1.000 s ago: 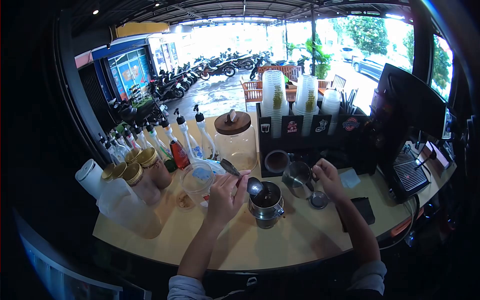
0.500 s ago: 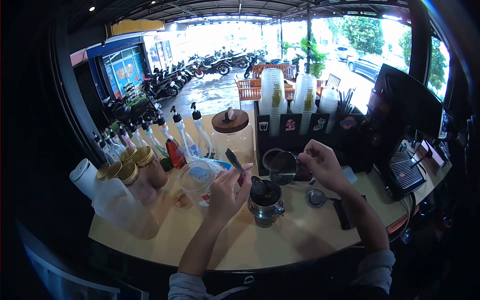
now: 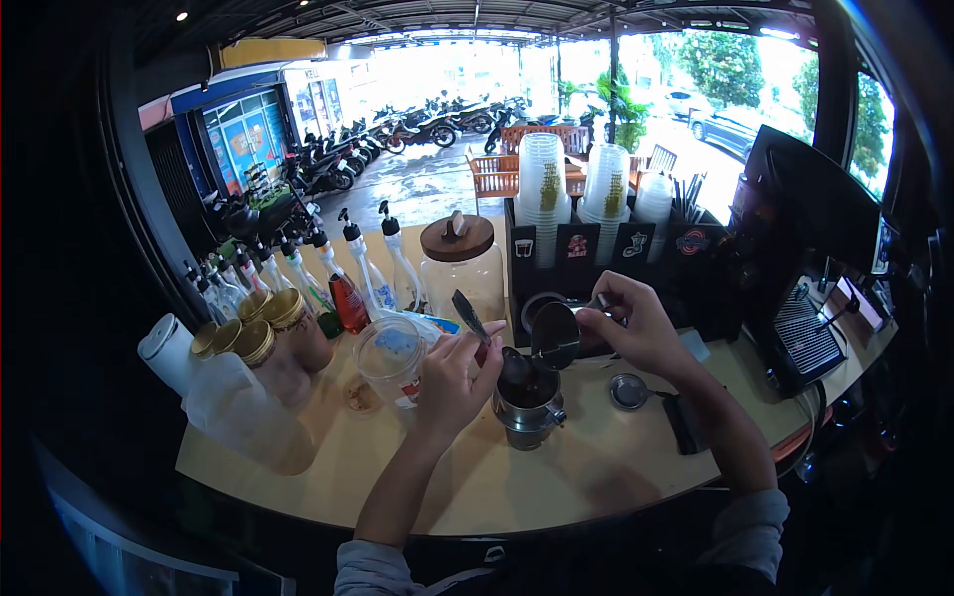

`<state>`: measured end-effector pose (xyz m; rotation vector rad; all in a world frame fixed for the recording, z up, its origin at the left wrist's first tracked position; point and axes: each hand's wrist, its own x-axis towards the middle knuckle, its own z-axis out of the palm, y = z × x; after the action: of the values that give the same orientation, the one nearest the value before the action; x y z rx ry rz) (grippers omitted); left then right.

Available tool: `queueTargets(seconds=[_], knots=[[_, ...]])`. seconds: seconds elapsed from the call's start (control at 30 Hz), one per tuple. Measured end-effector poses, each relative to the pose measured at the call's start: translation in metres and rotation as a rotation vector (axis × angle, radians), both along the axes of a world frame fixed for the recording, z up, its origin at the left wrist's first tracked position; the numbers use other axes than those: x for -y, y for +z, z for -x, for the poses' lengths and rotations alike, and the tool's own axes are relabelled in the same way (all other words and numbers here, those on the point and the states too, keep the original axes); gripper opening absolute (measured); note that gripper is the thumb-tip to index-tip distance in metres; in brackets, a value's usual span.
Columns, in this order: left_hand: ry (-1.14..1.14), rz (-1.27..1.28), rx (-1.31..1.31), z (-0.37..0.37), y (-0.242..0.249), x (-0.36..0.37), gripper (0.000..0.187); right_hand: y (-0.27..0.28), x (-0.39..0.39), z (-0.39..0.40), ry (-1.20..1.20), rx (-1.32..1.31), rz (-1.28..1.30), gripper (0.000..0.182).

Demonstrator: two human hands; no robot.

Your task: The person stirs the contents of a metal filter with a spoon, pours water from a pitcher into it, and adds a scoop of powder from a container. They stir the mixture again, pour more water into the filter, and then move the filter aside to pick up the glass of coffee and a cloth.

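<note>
My left hand point(image 3: 457, 377) is closed around a spoon point(image 3: 469, 316), whose handle sticks up past my fingers while its bowl dips at the mouth of a metal coffee dripper point(image 3: 529, 425). Dark contents show inside the dripper, which stands on the counter. My right hand point(image 3: 636, 323) grips a small metal cup point(image 3: 556, 336) by its handle. The cup is tilted, its rim close over the dripper's right side. Just left of my left hand stands an open clear plastic jar point(image 3: 383, 363). To the right, a round metal strainer point(image 3: 628, 391) lies on the counter.
A wooden-lidded glass jar point(image 3: 462, 268) stands behind my hands. Pump bottles point(image 3: 348, 303) and gold-lidded jars point(image 3: 256, 343) crowd the left. Stacked plastic cups point(image 3: 543, 184) fill a black holder at the back. A black machine with a metal grate point(image 3: 807, 333) sits far right.
My right hand has tipped the metal cup further and brought it slightly left and down over the dripper. My left hand and the spoon have barely moved.
</note>
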<state>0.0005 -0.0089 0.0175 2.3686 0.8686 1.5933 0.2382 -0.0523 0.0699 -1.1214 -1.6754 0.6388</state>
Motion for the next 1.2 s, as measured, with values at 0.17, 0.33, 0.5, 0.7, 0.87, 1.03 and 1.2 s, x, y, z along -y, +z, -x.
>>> queueTargets(seconds=[0.17, 0.33, 0.5, 0.7, 0.87, 1.03, 1.2], knots=[[-0.005, -0.004, -0.001, -0.001, 0.000, 0.000, 0.021, 0.010, 0.007, 0.007, -0.018, 0.074, -0.027, 0.021], [0.000, -0.001, -0.002, -0.002, -0.001, 0.001, 0.020, 0.013, 0.010, 0.009, -0.038, 0.149, -0.046, 0.021], [0.007, -0.011, -0.001, -0.002, -0.002, 0.002, 0.020, 0.014, 0.011, 0.008, -0.038, 0.134, -0.023, 0.021], [0.033, -0.028, -0.017, 0.004, 0.001, 0.004, 0.022, 0.015, 0.012, 0.008, -0.060, 0.151, -0.047, 0.021], [0.057, -0.007, -0.026, 0.010, 0.006, 0.007, 0.022, 0.016, 0.011, 0.011, -0.064, 0.105, -0.055, 0.022], [0.065, -0.022, -0.023, 0.013, 0.006, 0.007, 0.022, 0.016, 0.007, 0.014, -0.050, 0.125, -0.092, 0.021], [0.071, -0.036, -0.046, 0.014, 0.004, 0.008, 0.022, 0.019, 0.007, 0.017, -0.061, 0.117, -0.114, 0.021]])
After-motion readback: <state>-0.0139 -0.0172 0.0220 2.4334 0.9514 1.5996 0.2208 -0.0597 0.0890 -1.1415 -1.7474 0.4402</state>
